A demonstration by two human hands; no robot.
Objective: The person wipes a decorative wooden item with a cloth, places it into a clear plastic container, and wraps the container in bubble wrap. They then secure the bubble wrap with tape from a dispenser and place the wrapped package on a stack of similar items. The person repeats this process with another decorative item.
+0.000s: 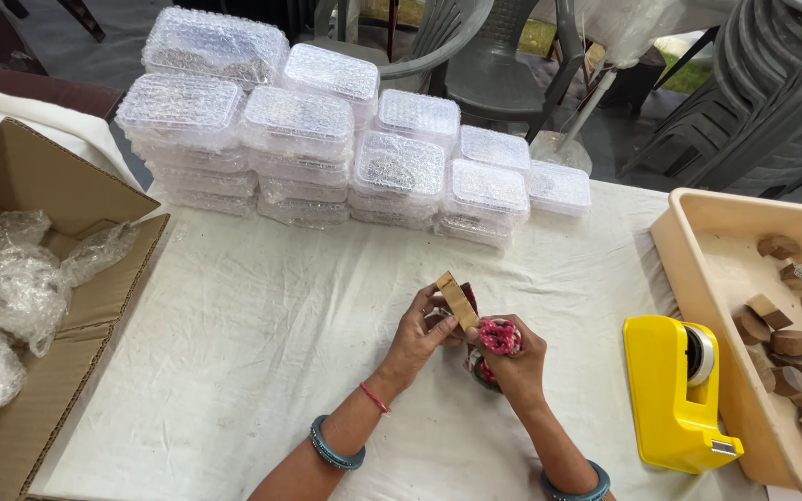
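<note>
The left hand [417, 339] pinches a small wooden block [457, 299] between thumb and fingertips, holding it tilted just above the white cloth-covered tabletop [262, 343]. The right hand [515, 362] touches the left one and its grip is closed around a pink patterned bundle [498, 336]; whether this is cloth or wrapping is hard to make out, since the fingers hide most of it. Something dark shows below the bundle, under the right hand, but it is too covered to tell.

Right of the hands stands a yellow tape dispenser [670, 390] on the tabletop. Beyond the dispenser, a beige tray [698, 241] holds more wooden blocks [795, 343]; its far side is cut off by the picture's edge. Behind the hands, at the tabletop's far edge, sit stacks of bubble-wrapped packets [327, 139], their contents blurred by the wrap. Left of the hands lies an open cardboard box [58, 195] with crumpled bubble wrap [20, 278] inside, partly out of view. Both forearms are cut off at the bottom edge.
</note>
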